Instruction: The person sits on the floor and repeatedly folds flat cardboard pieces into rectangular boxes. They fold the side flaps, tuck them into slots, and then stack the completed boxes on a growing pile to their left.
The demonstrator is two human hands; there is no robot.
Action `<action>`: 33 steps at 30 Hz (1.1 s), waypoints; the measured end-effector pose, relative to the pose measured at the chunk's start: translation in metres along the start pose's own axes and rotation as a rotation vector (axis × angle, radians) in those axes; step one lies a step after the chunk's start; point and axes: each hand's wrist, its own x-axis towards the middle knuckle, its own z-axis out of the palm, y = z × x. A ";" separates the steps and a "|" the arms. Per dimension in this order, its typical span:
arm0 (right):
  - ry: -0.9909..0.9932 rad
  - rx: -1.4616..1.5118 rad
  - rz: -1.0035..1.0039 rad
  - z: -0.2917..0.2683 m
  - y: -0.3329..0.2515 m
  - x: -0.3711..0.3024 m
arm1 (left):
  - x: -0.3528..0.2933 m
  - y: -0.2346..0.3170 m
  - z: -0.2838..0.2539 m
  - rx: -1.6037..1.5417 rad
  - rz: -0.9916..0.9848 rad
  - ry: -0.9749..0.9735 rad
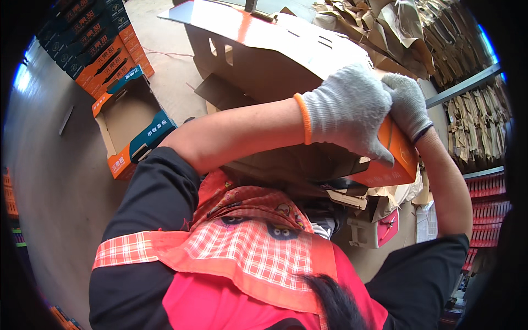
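In front of me is a partly folded cardboard box (385, 171), brown inside with an orange outer side and slotted flaps standing up. My left hand (349, 107), in a grey knit glove with an orange cuff, reaches across to the box's right end. Its fingers curl over the edge there, and the thumb points down along the inside. Close beside it, my right hand (408, 104), in a grey glove with a dark cuff, is bent round the outer corner of the same end. Some of the fingertips of both hands are hidden.
A folded orange and teal box tray (132, 118) is at my left, near tall stacks of similar trays (93, 44). Crumpled brown paper (379, 33) lies at the back right. A metal rack bar (465, 85) runs on the right, and a white and pink stool (374, 231) stands below.
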 end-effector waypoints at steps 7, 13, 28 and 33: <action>0.218 0.539 -0.174 -0.003 -0.034 -0.004 | -0.005 -0.032 -0.009 -0.433 -0.087 0.323; 0.245 0.661 0.063 -0.013 -0.024 0.002 | -0.097 -0.037 -0.058 -0.281 0.201 0.050; 0.276 0.817 0.433 0.242 0.082 -0.123 | -0.028 0.035 0.006 -0.226 0.097 0.082; 0.846 1.018 0.289 0.045 0.070 -0.115 | -0.006 0.053 0.057 -0.273 0.158 0.420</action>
